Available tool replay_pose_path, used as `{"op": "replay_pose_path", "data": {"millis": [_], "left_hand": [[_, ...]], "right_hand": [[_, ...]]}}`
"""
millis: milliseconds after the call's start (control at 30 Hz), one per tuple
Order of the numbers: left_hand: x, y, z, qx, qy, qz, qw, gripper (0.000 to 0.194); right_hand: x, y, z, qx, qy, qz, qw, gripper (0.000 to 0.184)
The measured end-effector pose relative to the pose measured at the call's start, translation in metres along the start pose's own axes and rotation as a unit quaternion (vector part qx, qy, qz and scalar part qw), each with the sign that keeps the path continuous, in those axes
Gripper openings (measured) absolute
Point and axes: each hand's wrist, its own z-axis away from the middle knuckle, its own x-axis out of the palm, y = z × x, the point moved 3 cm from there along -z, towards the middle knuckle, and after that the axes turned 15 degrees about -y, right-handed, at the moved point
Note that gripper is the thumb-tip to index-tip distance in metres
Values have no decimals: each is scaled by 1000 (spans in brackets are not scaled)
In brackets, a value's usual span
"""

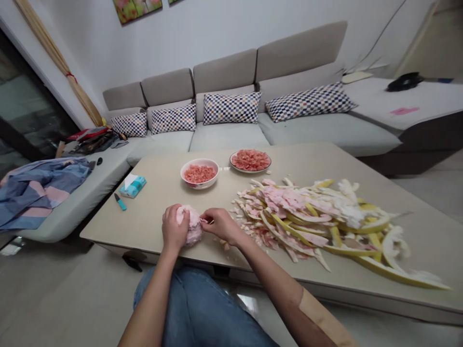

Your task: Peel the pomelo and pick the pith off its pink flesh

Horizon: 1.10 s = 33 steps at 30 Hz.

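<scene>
A peeled pomelo [194, 227], pale pink and covered in pith, rests at the near edge of the table. My left hand [175, 229] is closed around its left side, thumb across the front. On the pomelo's right side, my right hand [219, 223] pinches a small bit of pith between thumb and fingers. Beyond them stands a white bowl [216, 179] of pink pomelo flesh [198, 174]. A dark-rimmed plate [249, 171] heaped with more pink flesh [251, 159] is farther right.
A wide heap of pomelo peel [292, 226] and pith scraps covers the table's right part. To the left lie a blue tissue pack [133, 187] and a small knife [120, 202] with a turquoise handle. A grey sofa [231, 135] with checked cushions runs behind the table [159, 166].
</scene>
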Motion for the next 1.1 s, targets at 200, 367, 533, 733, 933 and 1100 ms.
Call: {"op": "replay_pose_path", "data": {"millis": [200, 367, 533, 733, 933, 1100], "left_hand": [[1, 1, -2, -2, -2, -6, 1000, 26], [0, 0, -1, -2, 4, -3, 1000, 24], [-1, 0, 0, 4, 0, -5, 1000, 25], [0, 0, -2, 4, 0, -6, 1000, 26], [1, -1, -2, 4, -2, -9, 1000, 26], [0, -1, -1, 8, -5, -6, 1000, 27]], "right_hand": [[3, -2, -2, 11, 18, 31, 999, 17], [2, -2, -3, 31, 32, 28, 999, 19], [0, 4, -1, 10, 6, -41, 999, 21], [1, 9, -3, 40, 20, -61, 997, 17], [2, 13, -9, 65, 14, -139, 988, 21], [8, 21, -9, 81, 49, -192, 977, 16]]}}
